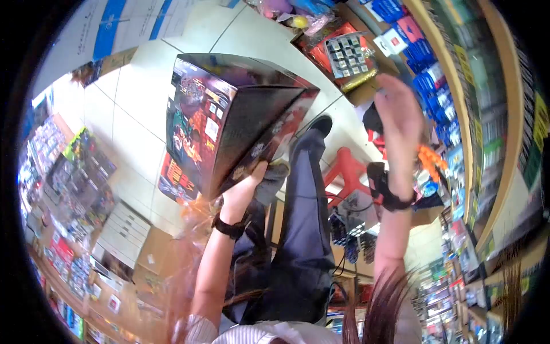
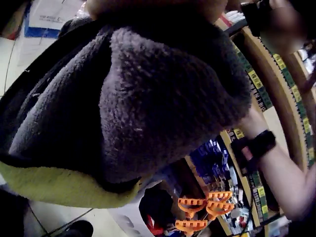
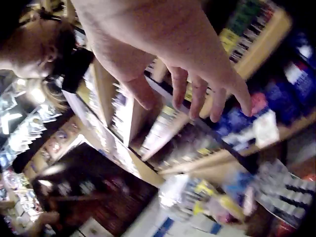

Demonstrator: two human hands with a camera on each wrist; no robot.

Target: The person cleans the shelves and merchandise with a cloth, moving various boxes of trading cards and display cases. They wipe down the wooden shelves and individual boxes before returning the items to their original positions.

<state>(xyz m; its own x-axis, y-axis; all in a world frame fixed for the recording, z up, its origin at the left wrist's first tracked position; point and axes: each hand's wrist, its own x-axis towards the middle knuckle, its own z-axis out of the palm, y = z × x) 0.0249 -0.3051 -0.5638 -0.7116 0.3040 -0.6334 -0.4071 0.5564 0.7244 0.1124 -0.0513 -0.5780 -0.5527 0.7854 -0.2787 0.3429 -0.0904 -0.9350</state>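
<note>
My left hand [image 1: 239,198] holds a grey fuzzy cloth [image 1: 271,184] with a yellow edge, right at the near edge of a large dark printed box [image 1: 197,123]. That box stands tilted above the tiled floor, its side covered in colourful pictures. In the left wrist view the cloth [image 2: 153,103] hangs in folds and fills most of the picture, with its yellow underside [image 2: 64,187] showing below. Off to the right my right hand [image 1: 401,114] is raised, blurred and away from the box. Its fingers [image 3: 197,94] spread loosely with nothing in them in the right wrist view.
A red plastic stool [image 1: 346,175] stands between my leg and the right arm. Shelves [image 1: 458,103] of packaged goods line the right side. An open carton [image 1: 358,86] with packets sits at the far right. White boxes [image 1: 126,28] are at upper left, plastic-wrapped goods [image 1: 77,178] at left.
</note>
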